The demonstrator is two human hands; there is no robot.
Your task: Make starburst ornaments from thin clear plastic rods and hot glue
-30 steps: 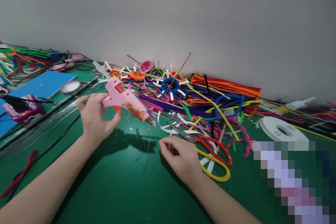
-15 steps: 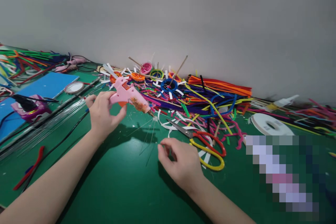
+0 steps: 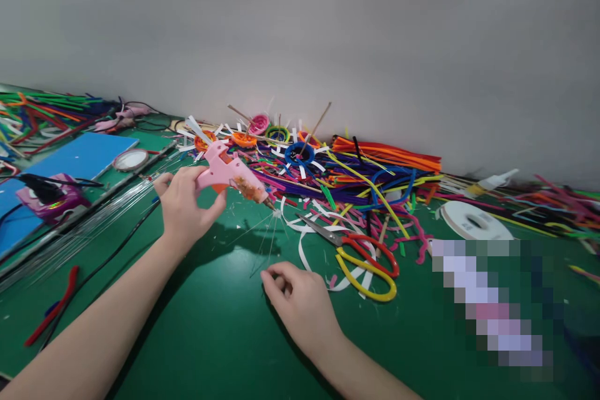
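Right hand has moved left and nearer, below the glue threads

Your right hand [image 3: 302, 309] has come left and a little nearer since half a second ago, and it now sits closer below the glue threads [image 3: 276, 214], farther from the scissors. Its thumb and forefinger are drawn together in a pinch, low over the green surface [image 3: 210, 350]; you can't tell from here whether a fine thread is caught between them. More of the white paper strip [image 3: 302, 252] now shows beyond that hand.

Near left, a red fuzzy stem [image 3: 72, 281] lies beside a black cord. Farther in, your left hand [image 3: 182, 206] grips the handle of the pink glue gun [image 3: 225, 170], which has hardly shifted in your view. It is held up off the surface, nozzle tilted down to the right, with threads fanning below the clump at its tip.

To the right of the nozzle, the scissors [image 3: 340, 240] lie with their blades pointing left, their red and yellow handles over paper strips. Beyond them, colored stems are heaped around a blue woven bowl [image 3: 304, 162] ringed by white tabs, with a thin stick leaning up from it. Orange stems [image 3: 389, 153] lie far right of that bowl, near the gray wall [image 3: 300, 44].
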